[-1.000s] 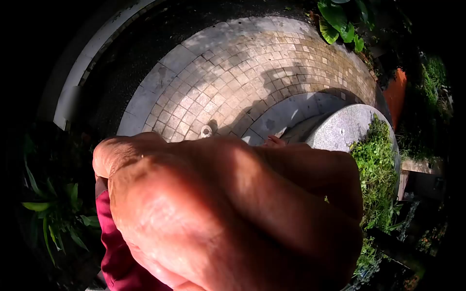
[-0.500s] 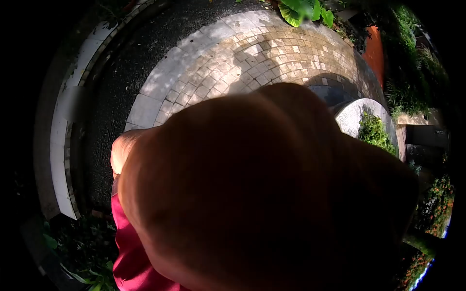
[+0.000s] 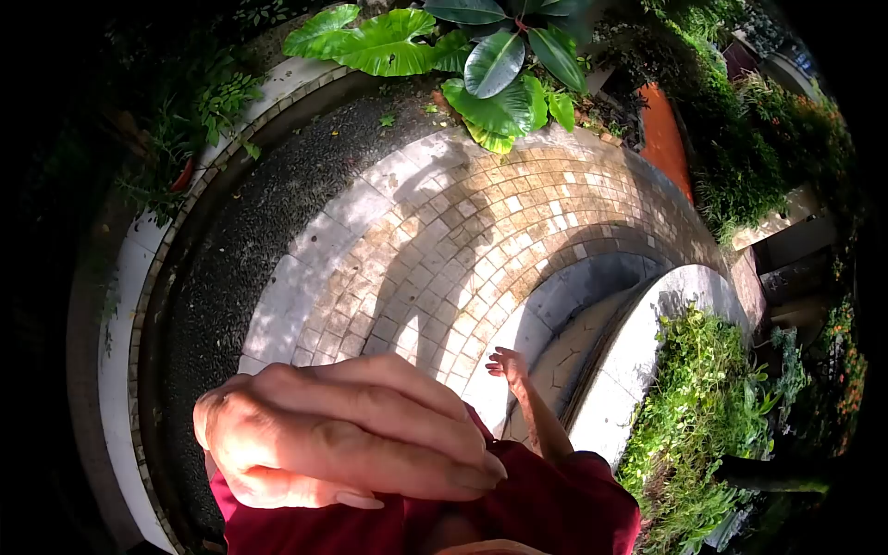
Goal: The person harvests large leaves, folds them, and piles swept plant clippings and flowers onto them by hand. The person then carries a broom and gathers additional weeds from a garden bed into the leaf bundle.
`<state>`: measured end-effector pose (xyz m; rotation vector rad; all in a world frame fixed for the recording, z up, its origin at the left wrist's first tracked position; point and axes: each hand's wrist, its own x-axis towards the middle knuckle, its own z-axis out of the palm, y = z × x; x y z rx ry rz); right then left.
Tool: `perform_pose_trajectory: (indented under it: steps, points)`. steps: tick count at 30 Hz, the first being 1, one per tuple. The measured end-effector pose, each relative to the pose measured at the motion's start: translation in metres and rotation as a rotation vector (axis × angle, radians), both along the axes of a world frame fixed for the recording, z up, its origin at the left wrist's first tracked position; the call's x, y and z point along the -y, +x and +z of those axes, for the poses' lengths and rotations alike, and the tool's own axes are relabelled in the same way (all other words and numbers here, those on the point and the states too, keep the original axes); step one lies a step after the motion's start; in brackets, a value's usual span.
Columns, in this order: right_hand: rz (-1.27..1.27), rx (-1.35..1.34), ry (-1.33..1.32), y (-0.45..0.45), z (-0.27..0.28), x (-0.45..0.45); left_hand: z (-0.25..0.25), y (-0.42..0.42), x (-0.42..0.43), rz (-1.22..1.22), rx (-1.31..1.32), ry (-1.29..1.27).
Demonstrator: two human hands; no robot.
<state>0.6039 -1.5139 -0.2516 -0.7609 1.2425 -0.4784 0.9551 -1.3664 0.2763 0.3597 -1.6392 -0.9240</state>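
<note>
Close to the camera, my left hand (image 3: pixel 342 430) reaches across the lower middle of the view, its back towards me. Its fingers are bent and pressed together, with the thumb tucked beneath. The palm is hidden, so I cannot tell whether anything is in it. My right hand (image 3: pixel 507 363) hangs lower and farther off, with its fingers apart and nothing in them. Below it in the view, the right arm comes from the sleeve of a maroon shirt (image 3: pixel 578 504).
Curved paving (image 3: pixel 444 268) lies below, bordered by a dark pebbled strip (image 3: pixel 222 268). To the right, a pale curved planter wall (image 3: pixel 615 375) encloses green plants (image 3: pixel 698 398). Large-leaved plants (image 3: pixel 388 46) stand at the top, near an orange surface (image 3: pixel 664 139).
The large dark hand shape that covered the middle of the view has moved away. The view has shifted, showing more plants at the top, and both hands now show.
</note>
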Motion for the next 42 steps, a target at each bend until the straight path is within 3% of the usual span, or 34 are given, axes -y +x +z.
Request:
perform_pose_trajectory:
  steps: [3,6,7,8,9,10,11,12,17,21,22,24,29,30,33,35,37,40,42]
  points:
    - [0.036,0.127,0.008,0.049,-0.005,0.055,-0.006,0.021,0.028,0.361,-0.223,-0.126]
    - [0.140,0.130,-0.002,0.074,-0.045,0.081,-0.017,0.078,0.076,0.244,-0.214,-0.143]
    - [0.295,-0.146,-0.086,0.095,-0.021,0.080,-0.021,0.100,0.090,0.206,-0.208,-0.143]
    - [0.286,-0.140,-0.064,0.088,-0.052,0.087,-0.019,0.121,0.102,0.164,-0.201,-0.142]
    - [0.108,-0.159,0.225,0.101,-0.044,0.093,-0.020,0.142,0.113,0.126,-0.198,-0.138]
    - [0.109,-0.013,0.359,0.075,-0.095,0.099,-0.022,0.163,0.124,0.104,-0.209,-0.127]
    - [0.148,-0.461,0.223,0.114,-0.034,0.083,-0.020,0.181,0.135,0.073,-0.215,-0.121]
    - [0.194,-0.565,0.203,0.125,-0.014,0.081,-0.015,0.197,0.147,0.035,-0.224,-0.106]
    - [0.229,-0.440,0.123,0.183,-0.016,0.163,-0.010,0.265,0.214,-0.116,-0.300,0.030]
    - [0.142,-0.379,0.106,0.249,-0.010,0.231,-0.006,0.332,0.267,-0.280,-0.318,0.381]
    - [0.141,-0.375,0.113,0.263,-0.014,0.243,-0.021,0.363,0.305,-0.439,-0.013,0.301]
    - [0.146,-0.391,0.136,0.287,-0.019,0.262,-0.039,0.388,0.352,-0.458,0.152,0.035]
    - [0.199,-0.426,0.147,0.303,-0.066,0.308,-0.031,0.425,0.438,-0.516,-0.129,0.080]
    - [0.187,-0.392,0.132,0.311,-0.072,0.330,-0.041,0.427,0.460,-0.298,-0.135,-0.109]
    - [0.015,-0.183,0.235,0.376,-0.047,0.400,-0.036,0.458,0.493,-0.173,-0.307,0.047]
    - [0.084,-0.298,0.313,0.432,-0.018,0.453,-0.040,0.481,0.522,-0.057,-0.261,-0.025]
    - [0.202,-0.337,0.120,0.486,0.029,0.483,-0.047,0.502,0.553,0.020,-0.229,-0.105]
    - [0.063,-0.260,0.119,0.517,0.028,0.517,-0.058,0.533,0.587,0.069,-0.248,-0.199]
    - [0.014,-0.268,0.194,0.529,0.007,0.533,-0.053,0.570,0.607,0.031,-0.276,-0.104]
